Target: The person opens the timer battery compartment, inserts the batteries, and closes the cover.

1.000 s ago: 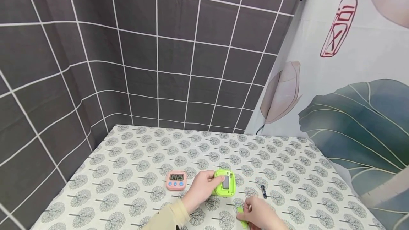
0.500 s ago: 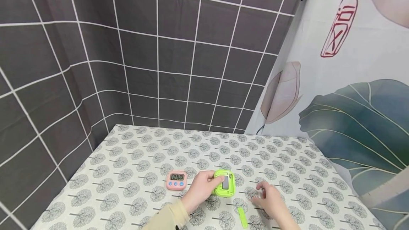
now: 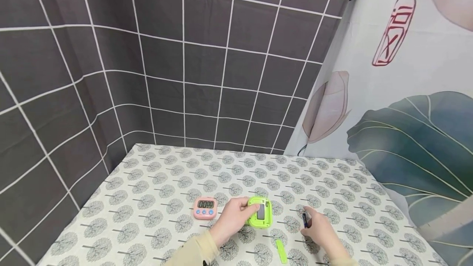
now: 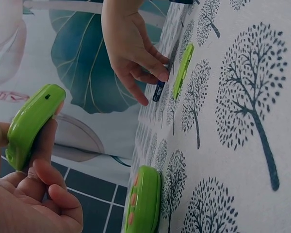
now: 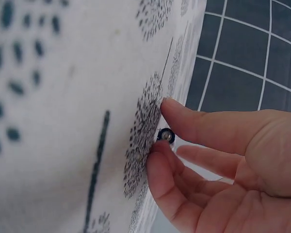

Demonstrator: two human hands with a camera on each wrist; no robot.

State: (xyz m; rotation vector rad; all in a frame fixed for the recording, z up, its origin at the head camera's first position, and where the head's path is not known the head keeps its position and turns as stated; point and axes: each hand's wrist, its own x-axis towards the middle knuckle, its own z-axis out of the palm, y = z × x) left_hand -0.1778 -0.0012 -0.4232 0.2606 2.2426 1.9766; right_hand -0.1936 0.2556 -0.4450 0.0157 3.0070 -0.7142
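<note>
In the head view, my left hand (image 3: 236, 216) holds a green timer (image 3: 267, 221) back side up, thumb across a grey rectangle, its battery slot uncovered. My right hand (image 3: 319, 229) reaches down around a small dark battery (image 3: 304, 219) on the cloth. Seen from the right wrist, the battery's round end (image 5: 167, 136) shows between thumb and fingers, with a gap above it on the thumb side. The narrow green battery cover (image 3: 281, 251) lies on the cloth between the hands. From the left wrist, the held timer (image 4: 34, 121) appears edge-on.
A pink timer (image 3: 205, 208) with blue buttons, its display lit, lies left of my left hand. The left wrist view also shows another green timer (image 4: 145, 199) with pinkish buttons on the cloth. A tree-print cloth (image 3: 177, 192) covers the table; dark grid curtain (image 3: 207, 69) hangs behind.
My right hand has let go of the green battery cover, leaving it on the cloth, and moved up and right to the battery. The left hand has stayed still with the timer.
</note>
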